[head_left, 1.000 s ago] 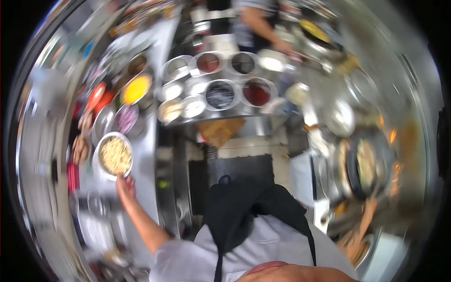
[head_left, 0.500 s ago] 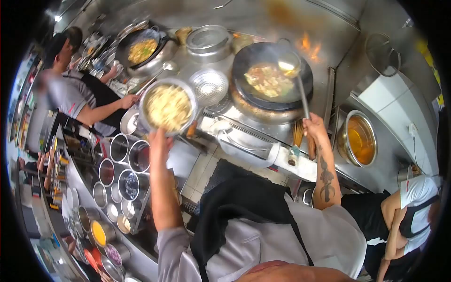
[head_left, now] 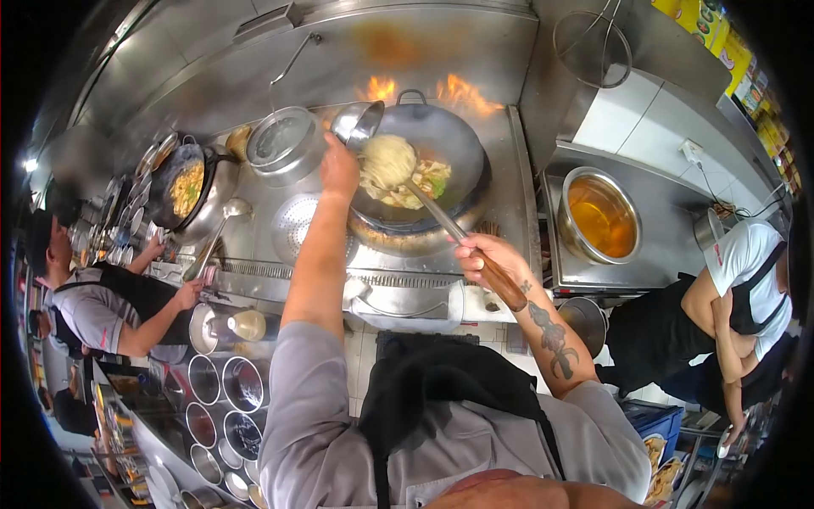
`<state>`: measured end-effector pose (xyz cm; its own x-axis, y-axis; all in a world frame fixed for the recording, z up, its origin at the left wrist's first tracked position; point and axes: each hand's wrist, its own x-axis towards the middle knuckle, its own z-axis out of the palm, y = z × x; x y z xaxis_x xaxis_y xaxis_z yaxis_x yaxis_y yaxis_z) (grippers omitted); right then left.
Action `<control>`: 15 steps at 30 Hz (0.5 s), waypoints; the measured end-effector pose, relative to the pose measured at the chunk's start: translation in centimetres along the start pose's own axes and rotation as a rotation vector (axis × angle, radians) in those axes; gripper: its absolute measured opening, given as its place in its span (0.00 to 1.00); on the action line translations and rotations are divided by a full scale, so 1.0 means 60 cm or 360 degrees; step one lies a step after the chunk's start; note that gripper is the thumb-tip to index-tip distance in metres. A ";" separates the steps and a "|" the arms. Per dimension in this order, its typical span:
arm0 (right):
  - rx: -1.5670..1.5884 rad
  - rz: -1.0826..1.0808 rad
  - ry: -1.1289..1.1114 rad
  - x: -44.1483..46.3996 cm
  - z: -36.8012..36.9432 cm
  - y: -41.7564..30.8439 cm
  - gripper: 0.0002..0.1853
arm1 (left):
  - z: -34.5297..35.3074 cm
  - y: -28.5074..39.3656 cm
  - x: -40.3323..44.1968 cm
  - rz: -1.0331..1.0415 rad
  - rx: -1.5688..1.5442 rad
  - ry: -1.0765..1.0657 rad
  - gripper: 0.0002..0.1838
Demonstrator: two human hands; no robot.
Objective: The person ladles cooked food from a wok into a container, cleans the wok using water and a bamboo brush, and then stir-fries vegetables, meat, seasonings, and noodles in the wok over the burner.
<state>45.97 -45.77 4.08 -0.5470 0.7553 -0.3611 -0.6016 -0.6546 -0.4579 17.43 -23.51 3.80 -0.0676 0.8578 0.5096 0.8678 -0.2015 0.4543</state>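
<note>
My left hand (head_left: 341, 168) grips a metal bowl (head_left: 359, 121), tipped on its side over the left rim of a large black wok (head_left: 454, 140). Pale noodle-like strands (head_left: 387, 161) lie in a heap below the bowl, at the ladle's head. My right hand (head_left: 490, 259) is closed round the wooden handle of a long ladle (head_left: 437, 209), which slants into the wok; its head is mostly hidden by the pale food. Beneath, a mix of browned pieces and greens (head_left: 431, 180) rests in the wok.
Flames (head_left: 466, 93) rise behind the wok. To its left are a perforated strainer (head_left: 292, 222) and a lidded metal pot (head_left: 284, 146). A basin of amber liquid (head_left: 600, 219) stands right. One co-worker (head_left: 110, 297) holds a ladle at the left; another person (head_left: 738, 280) stands right.
My left hand has carried the bowl right to the wok and tipped it; the pale strands are out of it. The ladle's head has come down into the wok. My view has turned.
</note>
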 end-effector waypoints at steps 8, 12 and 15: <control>-0.0683 -0.0214 0.0411 0.048 -0.042 0.006 0.01 | -0.042 -0.056 0.025 -0.0081 -0.0460 0.0252 0.22; -0.1128 -0.0440 0.0476 0.073 -0.099 0.008 0.12 | -0.143 -0.130 -0.066 -0.0708 -0.1487 0.0093 0.18; -0.1741 -0.0715 0.0710 0.084 -0.092 0.017 0.23 | -0.260 -0.158 -0.186 -0.1406 -0.1893 0.0355 0.13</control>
<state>45.80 -42.44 -2.71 -0.0480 0.9884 -0.1440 0.2283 -0.1295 -0.9649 2.29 -38.55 5.23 -0.5094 0.8391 -0.1911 -0.3817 -0.0213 0.9240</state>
